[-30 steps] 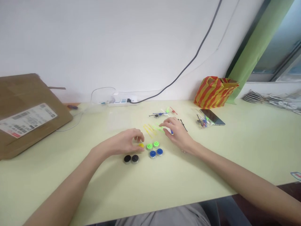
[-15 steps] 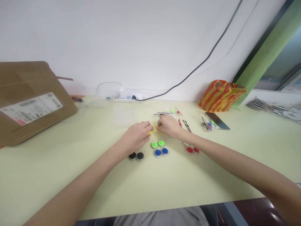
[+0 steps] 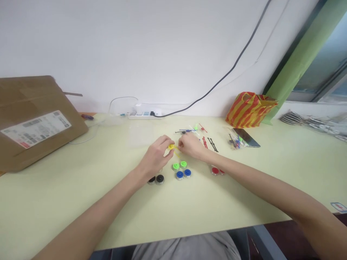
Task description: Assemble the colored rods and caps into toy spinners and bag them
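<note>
My left hand point(image 3: 156, 155) pinches a small yellow round piece point(image 3: 171, 147) between thumb and fingers. Close beside it, my right hand point(image 3: 192, 145) has its fingers pressed together at one end of a thin yellow stick point(image 3: 176, 147). Another yellow stick point(image 3: 177, 154) lies on the table just below the fingertips. Nearer to me sit two green round pieces point(image 3: 183, 164) and two blue ones point(image 3: 179, 175), each on a clear base. Black round pieces point(image 3: 159, 179) lie by my left wrist. Red ones point(image 3: 215, 170) are partly hidden under my right forearm.
Red sticks point(image 3: 205, 142), black sticks point(image 3: 213, 144) and a loose group of coloured parts point(image 3: 187, 130) lie beyond my right hand. Farther right are a small parts bag point(image 3: 236, 141), a phone point(image 3: 246, 137) and a striped bag point(image 3: 251, 109). A cardboard box point(image 3: 35, 122) stands left; a power strip point(image 3: 143, 115) lies by the wall.
My left fingers have lifted and turned slightly, so the yellow round piece shows more. My right hand stays close by. The whole view has shifted a little.
</note>
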The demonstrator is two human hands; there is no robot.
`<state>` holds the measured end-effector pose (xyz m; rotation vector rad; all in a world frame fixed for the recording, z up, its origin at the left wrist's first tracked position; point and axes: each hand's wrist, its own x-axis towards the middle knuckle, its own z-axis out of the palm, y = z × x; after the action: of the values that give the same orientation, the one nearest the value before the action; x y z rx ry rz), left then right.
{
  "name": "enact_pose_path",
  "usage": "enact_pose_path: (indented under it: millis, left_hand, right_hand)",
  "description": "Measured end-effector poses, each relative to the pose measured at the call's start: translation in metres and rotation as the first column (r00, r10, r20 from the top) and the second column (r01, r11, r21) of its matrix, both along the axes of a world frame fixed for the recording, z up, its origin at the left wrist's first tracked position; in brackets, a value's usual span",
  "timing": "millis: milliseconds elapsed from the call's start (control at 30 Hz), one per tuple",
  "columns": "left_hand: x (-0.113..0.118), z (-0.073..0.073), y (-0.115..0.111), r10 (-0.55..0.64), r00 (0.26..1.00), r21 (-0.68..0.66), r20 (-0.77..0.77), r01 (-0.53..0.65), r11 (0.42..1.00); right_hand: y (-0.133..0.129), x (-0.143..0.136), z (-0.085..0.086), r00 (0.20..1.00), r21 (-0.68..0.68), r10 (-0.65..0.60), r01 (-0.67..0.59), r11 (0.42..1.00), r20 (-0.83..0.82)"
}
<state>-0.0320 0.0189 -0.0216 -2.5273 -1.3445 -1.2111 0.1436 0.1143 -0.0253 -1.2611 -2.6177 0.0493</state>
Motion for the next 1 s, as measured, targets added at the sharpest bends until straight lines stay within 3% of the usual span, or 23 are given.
enact_pose_path:
  millis: [233,333,433,567,733,800,1000]
  left_hand:
    - [0.003,-0.001,-0.004,0.011,0.998,0.015,0.069,-0.013,1.0]
    - [0.006,-0.002,-0.007,0.016,0.987,-0.052,0.162,-0.008,0.999]
    - [0.014,0.004,-0.009,-0.002,0.969,-0.127,0.245,0.034,0.991]
    - [0.031,0.018,-0.008,-0.066,0.969,-0.12,0.239,0.097,0.988]
    - [0.047,0.016,-0.007,-0.14,0.982,-0.079,0.127,0.151,0.985]
    - [0.049,0.007,-0.008,-0.123,0.989,-0.052,0.085,0.127,0.991]
    - [0.044,-0.012,-0.012,-0.122,0.992,0.027,-0.028,0.122,0.992]
  right_hand:
    - [-0.002,0.011,0.021,0.989,-0.007,-0.056,0.055,0.998,-0.134]
    - [-0.012,0.032,0.035,0.944,0.033,-0.078,0.093,0.995,-0.32]
    - [-0.03,0.052,0.042,0.784,-0.12,-0.091,0.022,0.993,-0.614]
    - [-0.052,0.066,0.038,0.497,-0.38,-0.236,-0.21,0.901,-0.835]
    - [-0.058,0.064,0.021,0.215,-0.389,-0.335,-0.307,0.868,-0.917]
    - [-0.057,0.064,0.015,0.187,-0.407,-0.364,-0.315,0.857,-0.912]
    - [-0.062,0.069,0.007,0.263,-0.432,-0.352,-0.38,0.818,-0.898]
